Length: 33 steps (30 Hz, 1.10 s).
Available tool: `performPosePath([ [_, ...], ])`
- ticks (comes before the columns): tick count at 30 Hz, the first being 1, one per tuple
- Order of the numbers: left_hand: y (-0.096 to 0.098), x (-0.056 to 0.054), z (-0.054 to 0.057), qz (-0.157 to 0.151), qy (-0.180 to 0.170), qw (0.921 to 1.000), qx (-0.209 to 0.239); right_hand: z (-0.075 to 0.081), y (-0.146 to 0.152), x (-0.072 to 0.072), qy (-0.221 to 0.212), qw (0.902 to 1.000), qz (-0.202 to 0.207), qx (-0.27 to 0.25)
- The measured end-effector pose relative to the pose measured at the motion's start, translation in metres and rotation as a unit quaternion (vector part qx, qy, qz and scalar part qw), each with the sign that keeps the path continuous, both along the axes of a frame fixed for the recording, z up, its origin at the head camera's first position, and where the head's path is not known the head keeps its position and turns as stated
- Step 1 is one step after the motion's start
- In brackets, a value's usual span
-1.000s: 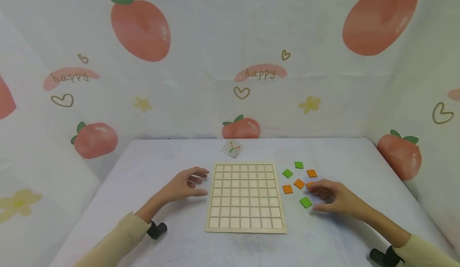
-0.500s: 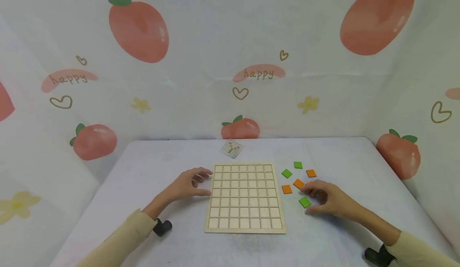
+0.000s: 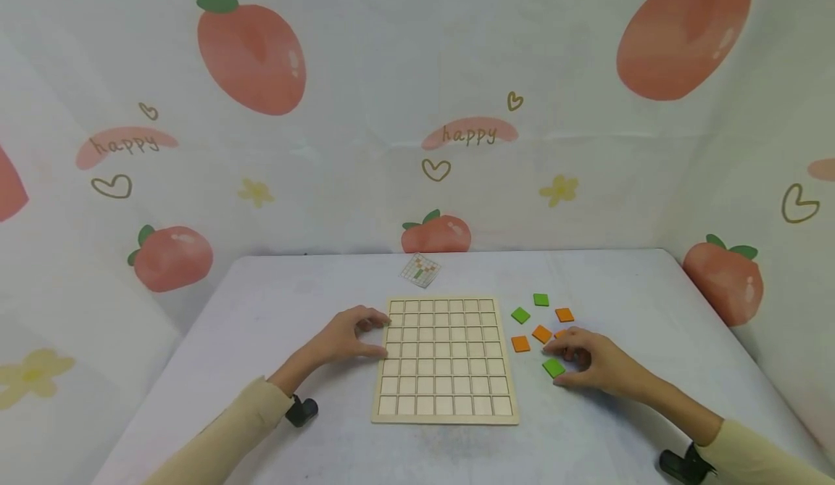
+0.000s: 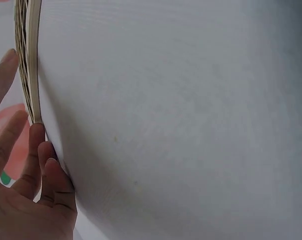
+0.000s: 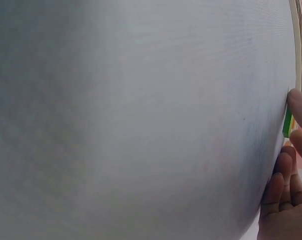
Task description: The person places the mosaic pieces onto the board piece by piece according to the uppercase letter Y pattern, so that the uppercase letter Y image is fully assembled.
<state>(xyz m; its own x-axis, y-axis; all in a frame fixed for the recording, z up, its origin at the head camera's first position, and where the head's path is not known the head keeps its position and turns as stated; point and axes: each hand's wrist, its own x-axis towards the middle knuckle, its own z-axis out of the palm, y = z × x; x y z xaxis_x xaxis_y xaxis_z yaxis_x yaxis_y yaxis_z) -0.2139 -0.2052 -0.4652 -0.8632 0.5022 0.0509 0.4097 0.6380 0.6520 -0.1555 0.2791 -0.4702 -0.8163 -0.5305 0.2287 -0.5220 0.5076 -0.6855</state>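
Surface [image 3: 287, 289]: board [image 3: 446, 351] lies centrally. Left hand [image 3: 346, 336] has now met its left edge, grip apart, apparently steadying it. Right hand [image 3: 596, 360] has reached the near green tile [image 3: 553, 367], right of board; whether clamped, cannot tell.

I see board [image 3: 445, 359] on table [image 3: 293, 289], lower centre of frame; tiles [image 3: 541, 334] right of it, card [image 3: 420, 270] behind it near far edge, backdrop [image 3: 391, 57] behind table.

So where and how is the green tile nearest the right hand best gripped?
Likely pinch the green tile by opposite edges, coming from the right: it is thin and lies flat, leaving its sides to squeeze, and the right hand is there.
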Motion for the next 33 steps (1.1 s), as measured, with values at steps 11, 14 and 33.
performPosePath([
  [11, 0.0026, -0.0003, -0.0003, -0.002, 0.006, 0.9999, -0.013, 0.0013, 0.0, -0.0001, -0.023, 0.9997, -0.006, 0.01],
  [14, 0.0025, -0.0003, -0.0002, -0.004, 0.009, 0.9998, -0.015, 0.0016, 0.0002, -0.0008, -0.026, 0.9995, -0.005, 0.015],
  [33, 0.0008, -0.0011, 0.0019, -0.024, 0.016, 0.9994, -0.018, 0.0007, 0.0021, -0.0038, -0.038, 0.9985, 0.02, -0.032],
])
